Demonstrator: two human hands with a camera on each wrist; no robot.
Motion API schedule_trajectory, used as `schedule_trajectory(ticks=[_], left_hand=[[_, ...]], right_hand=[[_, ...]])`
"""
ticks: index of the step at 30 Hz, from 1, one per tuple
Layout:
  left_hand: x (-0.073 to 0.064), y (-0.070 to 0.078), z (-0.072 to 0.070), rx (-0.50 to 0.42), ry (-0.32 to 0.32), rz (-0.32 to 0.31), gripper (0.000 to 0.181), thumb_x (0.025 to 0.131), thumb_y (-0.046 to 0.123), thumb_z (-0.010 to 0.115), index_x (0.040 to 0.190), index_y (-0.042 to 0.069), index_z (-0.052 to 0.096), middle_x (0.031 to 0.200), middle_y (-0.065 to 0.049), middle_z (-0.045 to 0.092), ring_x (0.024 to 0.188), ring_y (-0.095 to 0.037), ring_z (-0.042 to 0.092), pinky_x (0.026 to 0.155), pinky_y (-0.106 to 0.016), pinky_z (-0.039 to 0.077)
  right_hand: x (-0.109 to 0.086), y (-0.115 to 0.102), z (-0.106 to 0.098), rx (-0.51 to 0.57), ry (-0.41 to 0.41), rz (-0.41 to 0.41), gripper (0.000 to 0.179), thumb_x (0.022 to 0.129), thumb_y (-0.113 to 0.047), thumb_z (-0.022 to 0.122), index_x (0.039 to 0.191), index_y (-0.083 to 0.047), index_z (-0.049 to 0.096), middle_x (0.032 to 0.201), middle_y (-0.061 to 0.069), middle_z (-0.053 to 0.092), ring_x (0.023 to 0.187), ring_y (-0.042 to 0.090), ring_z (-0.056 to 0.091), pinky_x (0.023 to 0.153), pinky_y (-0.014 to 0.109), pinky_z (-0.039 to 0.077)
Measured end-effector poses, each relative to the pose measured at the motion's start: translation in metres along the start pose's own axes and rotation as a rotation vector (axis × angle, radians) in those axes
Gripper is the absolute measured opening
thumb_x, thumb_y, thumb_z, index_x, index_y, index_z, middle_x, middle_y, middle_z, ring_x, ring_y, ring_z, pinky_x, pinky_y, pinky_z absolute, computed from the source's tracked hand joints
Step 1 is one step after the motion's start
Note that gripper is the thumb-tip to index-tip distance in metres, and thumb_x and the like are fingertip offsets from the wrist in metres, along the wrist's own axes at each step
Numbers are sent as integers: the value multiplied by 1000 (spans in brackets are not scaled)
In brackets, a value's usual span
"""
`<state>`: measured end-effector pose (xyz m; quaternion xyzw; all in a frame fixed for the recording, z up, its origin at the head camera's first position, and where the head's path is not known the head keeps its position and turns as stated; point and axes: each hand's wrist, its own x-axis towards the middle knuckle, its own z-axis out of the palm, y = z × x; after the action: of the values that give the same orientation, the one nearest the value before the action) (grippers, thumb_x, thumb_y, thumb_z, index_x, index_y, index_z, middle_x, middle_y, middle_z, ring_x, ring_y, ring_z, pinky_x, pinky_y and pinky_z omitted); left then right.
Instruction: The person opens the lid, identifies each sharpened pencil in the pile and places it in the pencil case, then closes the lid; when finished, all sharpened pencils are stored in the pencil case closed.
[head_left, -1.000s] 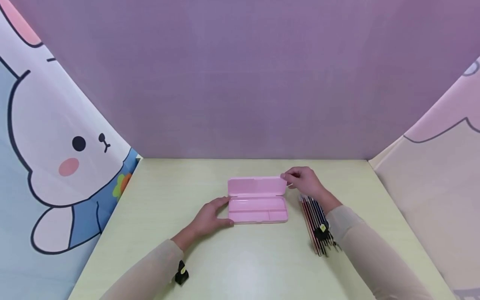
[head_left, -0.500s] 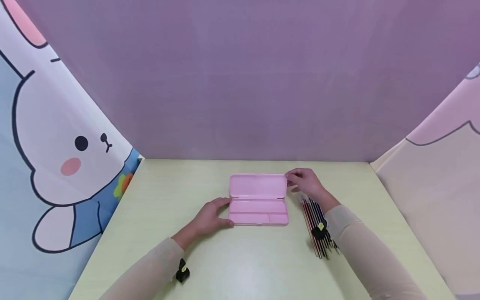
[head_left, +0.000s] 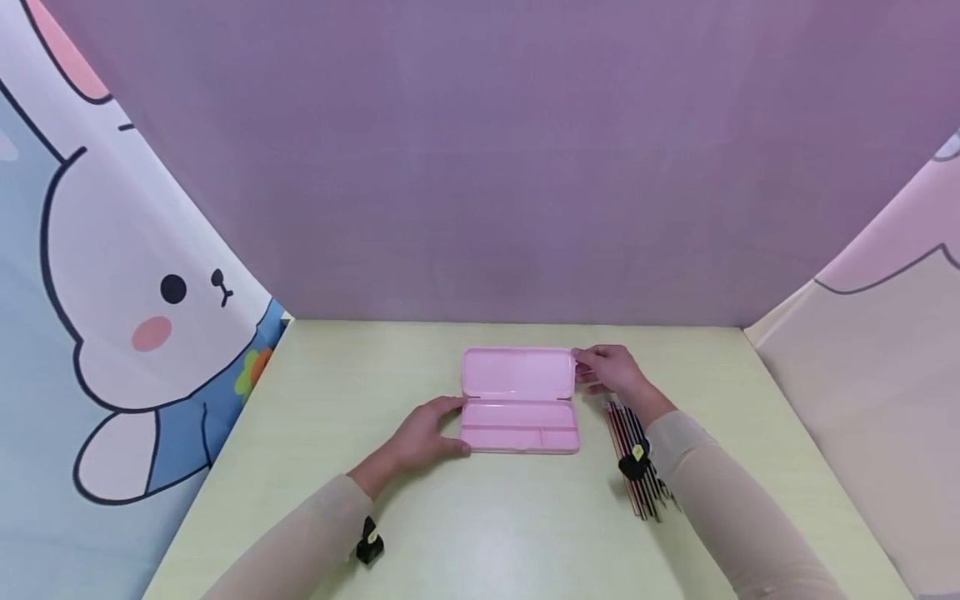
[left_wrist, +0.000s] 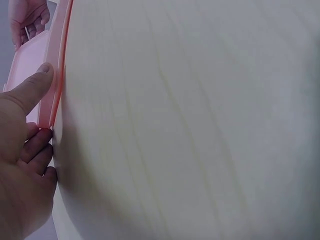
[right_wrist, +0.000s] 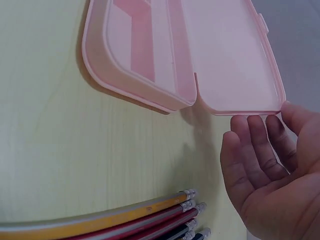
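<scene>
A pink plastic pencil case [head_left: 498, 414] lies open on the table, its lid [head_left: 519, 373] swung back on the far side. The tray inside has a long compartment and smaller ones, with nothing in them. My left hand [head_left: 422, 435] grips the left end of the case, thumb on the near side, as the left wrist view also shows. At the lid's right edge, my right hand [head_left: 613, 371] holds the rim between thumb and fingers. Below the right hand lies a bundle of pencils [right_wrist: 150, 212] with eraser ends, partly hidden by the wrist camera and sleeve.
The pale wooden table [head_left: 322, 375] extends on all sides of the case. A purple backdrop [head_left: 480, 167] rises behind its far edge. Cartoon-printed cloths [head_left: 112, 317] hang at the left and right.
The lid has tilted further back, with my right hand following at its edge. My left hand stays on the left end of the case. The head view has shifted slightly.
</scene>
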<state>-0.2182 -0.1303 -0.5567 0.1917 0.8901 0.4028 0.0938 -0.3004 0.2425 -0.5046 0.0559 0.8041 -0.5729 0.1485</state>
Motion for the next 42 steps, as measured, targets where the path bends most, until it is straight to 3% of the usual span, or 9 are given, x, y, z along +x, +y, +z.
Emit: schedule_trajectory(ticks=[14,25,29,36,42], left_hand=[[-7,1,0,17,-19,-32,90,78,36,90,154,12,47,155,-9,51,145,-33,45,121,-53,37],[-10,4,-3,87,-24,31,89,77,35,90,152,12,49,149,-8,57,138,-31,51,119,-53,40],[-9,6,-4,105,-33,29,87,78,35,90,152,14,50,148,-7,57,137,-31,51,118,-52,40],[-7,5,-3,128,-37,9,88,77,37,90,153,14,49,148,-8,57,139,-31,51,119,-51,40],[-8,1,-2,135,-40,-8,89,77,37,90,153,13,49,149,-8,57,139,-31,50,119,-51,40]], right_hand=[[-12,-8,7,9,22,89,45,104,-37,61,122,4,65,98,14,75,97,32,74,85,46,63],[-25,-11,9,-69,10,34,45,106,-37,58,122,5,64,116,27,70,105,39,72,88,49,63],[-37,-19,-3,-113,-20,-28,49,105,-35,59,131,6,61,124,30,66,112,41,70,92,51,61],[-71,-25,-45,-270,-28,-130,49,103,-31,63,136,5,59,130,29,65,113,41,69,88,50,63],[-102,5,-74,-306,-22,-140,50,101,-23,67,138,9,56,128,29,66,110,36,69,85,50,63]])
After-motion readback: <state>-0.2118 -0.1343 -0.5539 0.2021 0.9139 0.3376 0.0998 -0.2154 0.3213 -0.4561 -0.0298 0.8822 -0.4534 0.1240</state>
